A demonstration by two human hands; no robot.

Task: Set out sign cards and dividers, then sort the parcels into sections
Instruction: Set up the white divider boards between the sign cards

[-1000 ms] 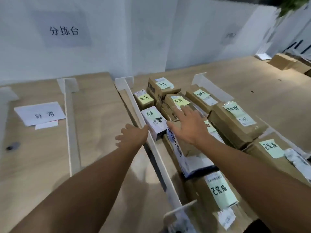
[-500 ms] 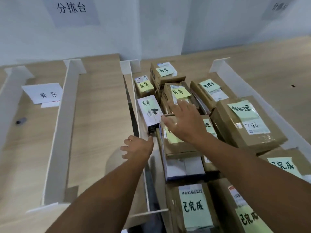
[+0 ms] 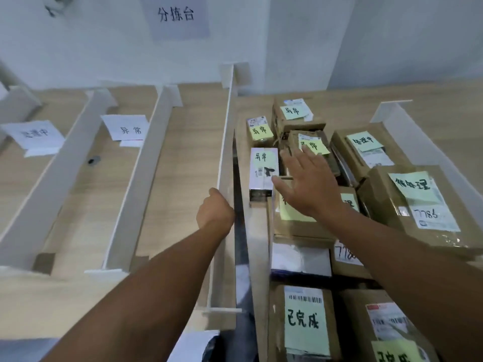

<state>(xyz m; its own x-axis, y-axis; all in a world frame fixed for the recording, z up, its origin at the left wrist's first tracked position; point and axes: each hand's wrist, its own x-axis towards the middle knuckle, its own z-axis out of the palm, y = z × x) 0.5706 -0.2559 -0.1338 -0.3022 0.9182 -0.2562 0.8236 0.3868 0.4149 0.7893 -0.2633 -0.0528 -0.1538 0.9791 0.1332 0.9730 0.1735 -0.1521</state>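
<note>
My left hand [image 3: 215, 210] is curled against the upright white divider [image 3: 225, 158] that runs along the left side of the parcel pile; whether the fingers grip it is hidden. My right hand [image 3: 307, 184] lies flat, fingers spread, on a brown parcel [image 3: 298, 223] with a green note, next to a white box [image 3: 263, 171] with a green note. Several cardboard parcels [image 3: 410, 205] with green notes fill the section on the right. Two white sign cards [image 3: 126, 128] [image 3: 34, 134] lie in the sections to the left.
Two more white dividers [image 3: 141, 178] [image 3: 52, 178] stand on the wooden table to the left, another [image 3: 428, 150] on the right of the pile. A small dark object [image 3: 93, 160] lies near a sign card. A paper sign [image 3: 179, 17] hangs on the wall.
The camera has tilted down and shifted left. My left hand has moved up against the divider and curled. My right hand stays flat on the same parcel.
</note>
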